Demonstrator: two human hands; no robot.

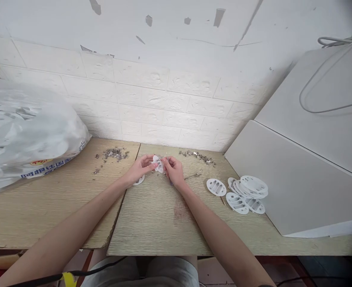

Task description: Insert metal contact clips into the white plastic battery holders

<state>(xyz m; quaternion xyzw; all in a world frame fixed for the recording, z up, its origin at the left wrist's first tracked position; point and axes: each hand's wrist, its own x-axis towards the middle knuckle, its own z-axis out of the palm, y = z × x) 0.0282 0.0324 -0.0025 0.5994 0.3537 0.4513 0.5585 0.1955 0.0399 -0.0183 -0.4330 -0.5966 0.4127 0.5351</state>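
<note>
Both my hands meet over the far middle of the wooden table (152, 223). My left hand (140, 169) pinches a small white oval plastic part (158, 164), holding it upright between thumb and fingers. My right hand (173, 171) is closed around a thin metal tool (167, 158) whose tip pokes up beside the part. Another white part (139, 181) lies flat on the table just under my left hand.
A pile of white oval parts (247, 193) lies to the right, with a single one (216, 187) beside it. Heaps of small metal pieces (115, 153) (198, 156) sit near the wall. A full plastic bag (23, 131) fills the left; a white box (301, 171) stands right.
</note>
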